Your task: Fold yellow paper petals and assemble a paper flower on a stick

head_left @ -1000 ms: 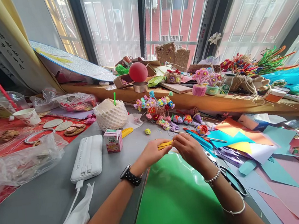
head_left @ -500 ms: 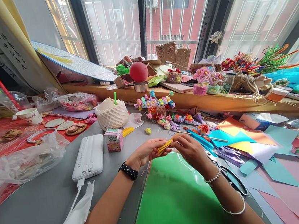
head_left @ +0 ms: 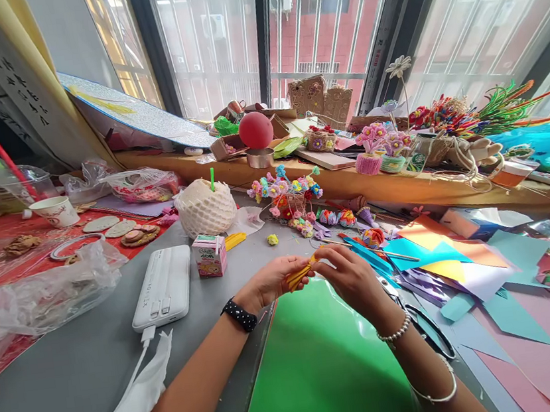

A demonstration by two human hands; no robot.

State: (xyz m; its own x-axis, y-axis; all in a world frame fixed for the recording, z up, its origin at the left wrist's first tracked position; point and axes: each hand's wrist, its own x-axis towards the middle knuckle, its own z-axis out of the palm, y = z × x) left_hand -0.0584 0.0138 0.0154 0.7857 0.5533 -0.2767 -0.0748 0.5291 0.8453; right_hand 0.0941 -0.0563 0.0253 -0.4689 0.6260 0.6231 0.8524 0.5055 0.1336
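A small bundle of folded yellow paper strips is gripped between the fingers of my left hand. My right hand pinches the bundle's upper right end, its fingertips partly covering it. Both hands are above the far end of a glossy green mat. Behind my right wrist, black-handled scissors lie on the table. More yellow paper strips rest beside a pink drink carton.
A white power bank with a cable lies to the left. A net-wrapped coconut stands behind the carton, near small flowers. Coloured paper sheets spread across the right. A red ball sits on the windowsill ledge.
The yellow bundle has turned a little in my fingers, and its strip ends now fan out toward the lower left. My right fingers have shifted slightly at its upper end.
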